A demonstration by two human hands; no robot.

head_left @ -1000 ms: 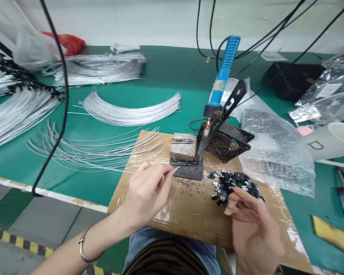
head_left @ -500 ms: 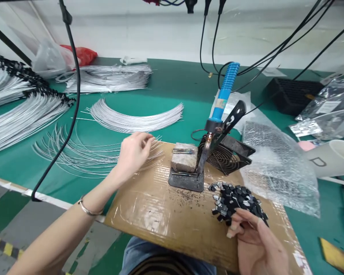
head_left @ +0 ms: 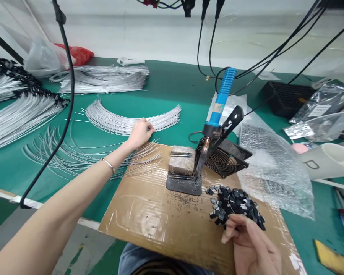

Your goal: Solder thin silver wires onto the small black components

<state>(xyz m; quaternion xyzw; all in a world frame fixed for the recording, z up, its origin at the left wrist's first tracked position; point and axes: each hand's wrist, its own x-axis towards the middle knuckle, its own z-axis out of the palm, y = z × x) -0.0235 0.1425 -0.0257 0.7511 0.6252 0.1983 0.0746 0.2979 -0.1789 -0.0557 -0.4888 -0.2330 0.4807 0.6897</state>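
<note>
My left hand point(head_left: 141, 133) rests at the near edge of a curved bundle of white wires point(head_left: 111, 120), fingers pinched together. Whatever lies between its fingertips is too small or hidden to make out. Below that arm, looser thin wires point(head_left: 83, 154) fan out over the green table and onto the cardboard. My right hand point(head_left: 250, 244) is palm up at the near edge of a pile of small black connector-like pieces point(head_left: 235, 202). Its fingers are curled towards the thumb, and I cannot make out what they hold.
A blue-handled soldering iron point(head_left: 225, 89) stands upright in its stand beside a brown block point(head_left: 182, 162). Behind it is a black fan point(head_left: 225, 156). Bubble wrap point(head_left: 275, 172) and a white cup point(head_left: 323, 160) lie right. A black cable point(head_left: 70, 72) hangs at left. Cardboard point(head_left: 149, 225) covers the front.
My left hand has moved away from the loose wires, forward to the curved bundle. My right hand stays by the black pieces. The whole view has shifted slightly.
</note>
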